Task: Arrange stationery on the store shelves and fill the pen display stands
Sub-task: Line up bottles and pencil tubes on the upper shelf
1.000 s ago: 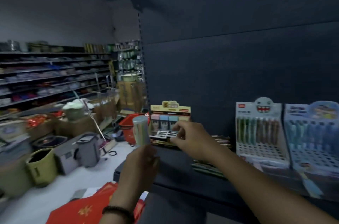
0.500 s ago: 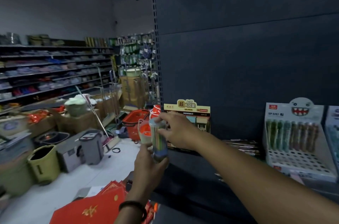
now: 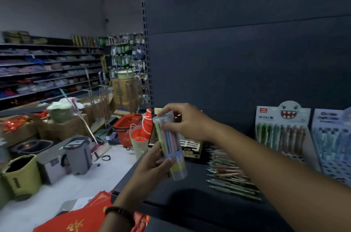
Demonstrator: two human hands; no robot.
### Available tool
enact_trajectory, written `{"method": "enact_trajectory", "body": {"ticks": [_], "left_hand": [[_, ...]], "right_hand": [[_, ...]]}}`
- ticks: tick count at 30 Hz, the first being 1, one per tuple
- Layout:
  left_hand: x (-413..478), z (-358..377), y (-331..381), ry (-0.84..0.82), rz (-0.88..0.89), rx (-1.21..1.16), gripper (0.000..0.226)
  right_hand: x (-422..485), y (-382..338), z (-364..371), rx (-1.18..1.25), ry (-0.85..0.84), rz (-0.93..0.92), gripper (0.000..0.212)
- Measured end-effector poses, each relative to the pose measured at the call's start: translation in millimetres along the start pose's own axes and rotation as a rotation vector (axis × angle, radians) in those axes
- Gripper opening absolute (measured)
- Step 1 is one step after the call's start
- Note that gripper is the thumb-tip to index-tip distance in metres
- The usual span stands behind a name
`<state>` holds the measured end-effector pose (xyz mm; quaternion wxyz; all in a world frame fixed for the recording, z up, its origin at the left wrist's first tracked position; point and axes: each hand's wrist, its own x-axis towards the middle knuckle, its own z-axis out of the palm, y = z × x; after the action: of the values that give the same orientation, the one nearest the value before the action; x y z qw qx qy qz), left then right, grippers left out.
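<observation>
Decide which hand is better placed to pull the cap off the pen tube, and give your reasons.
The right hand, most likely: its fingers curl over the cap at the top of the pen tube, while the left hand grips the tube's lower body and steadies it.

Dim lighting. Dark shelving back panel (image 3: 247,70) ahead; white floor (image 3: 91,180) at left; stocked wall shelves (image 3: 47,72) beyond, beneath a grey wall (image 3: 47,3).
</observation>
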<state>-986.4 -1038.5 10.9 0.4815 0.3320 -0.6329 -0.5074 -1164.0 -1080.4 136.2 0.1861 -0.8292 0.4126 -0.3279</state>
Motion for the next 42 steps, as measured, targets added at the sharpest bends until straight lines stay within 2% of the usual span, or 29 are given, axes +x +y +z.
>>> {"method": "enact_trajectory", "body": {"ticks": [3,10,17,22,26,29,33,35,39,42], "left_hand": [[6,25,10,-0.122,0.000,-0.061,0.050],[32,137,18,-0.111,0.142,0.049,0.050],[50,259,19,-0.258,0.174,0.086,0.051],[68,347,13,-0.353,0.116,0.080,0.063],[81,408,8,-0.400,0.076,0.076,0.086],[83,452,6,-0.405,0.065,0.116,0.078],[88,501,0,-0.441,0.132,0.167,0.058],[96,518,-6,-0.452,0.140,0.164,0.047],[114,549,-18,-0.423,0.135,0.217,0.051],[124,564,-22,-0.417,0.121,0.255,0.048]], "right_hand": [[-19,3,-30,0.027,0.110,0.014,0.026],[-98,26,-110,0.018,0.325,0.127,0.026],[-206,65,-189,-0.019,0.436,0.236,0.038],[-281,89,-239,-0.068,0.491,0.311,0.057],[-336,106,-262,-0.149,0.618,0.323,0.073],[-371,122,-263,-0.176,0.787,0.322,0.077],[-418,158,-258,-0.339,0.961,0.325,0.061],[-442,177,-250,-0.376,0.970,0.349,0.065],[-481,220,-234,-0.392,0.940,0.499,0.062],[-489,242,-228,-0.369,0.912,0.534,0.063]]}}
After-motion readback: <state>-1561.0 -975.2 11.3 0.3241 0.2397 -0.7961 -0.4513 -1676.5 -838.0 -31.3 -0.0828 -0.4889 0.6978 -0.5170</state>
